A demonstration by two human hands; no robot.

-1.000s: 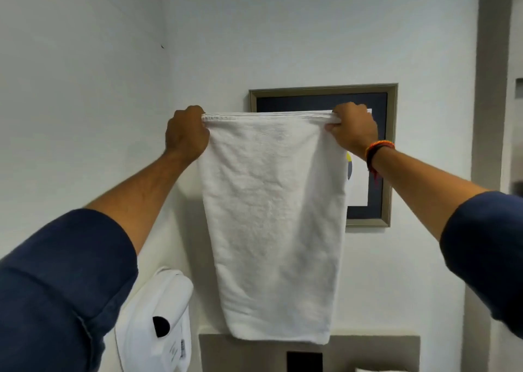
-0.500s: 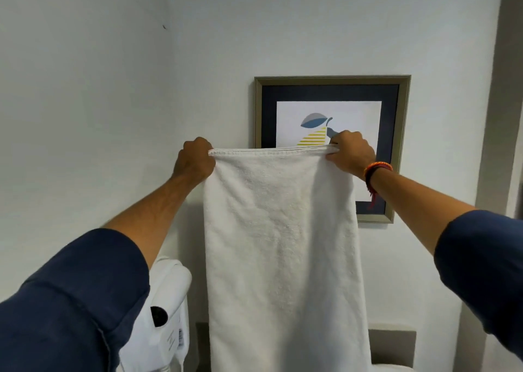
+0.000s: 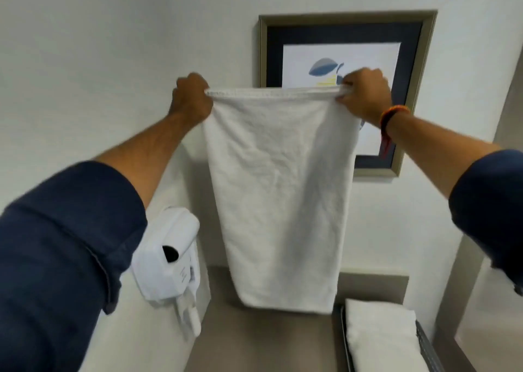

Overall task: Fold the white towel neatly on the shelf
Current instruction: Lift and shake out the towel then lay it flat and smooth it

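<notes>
We see the white towel (image 3: 278, 196) hanging full length in the air, top hem stretched flat btwn the two hands, lower end narrowing and ending just above the beige shelf (image 3: 254, 340); can't tell whether it touches. It looks doubled over, w/ a rounded fold at the bottom. The cloth is lightly creased, no twists.

Our left hand (image 3: 192, 98) is clenched around the top left corner of the towel, knuckles toward us. Our right hand (image 3: 366, 95) is clenched on the top right corner, w/ a bit of hem bunched at the fingers. Both arms reach up and fwd, dark blue sleeves (image 3: 65, 258) pushed back to the forearm. An orange-red wrist band (image 3: 392, 114) sits on the right wrist.

Behind the towel, on the white wall (image 3: 99, 46), hangs a framed picture (image 3: 348, 32): gold frame, navy mat, a blue leaf shape on white; the towel and right hand cover its lower left part. Low on the left wall there's a white wall-mounted device (image 3: 167, 255) w/ a dark round opening, just beside the towel's left edge. At lower right, on the shelf, a folded white towel (image 3: 379, 335) lies in a wire rack (image 3: 424, 343), near the hanging towel's bottom corner but apart from it.
</notes>
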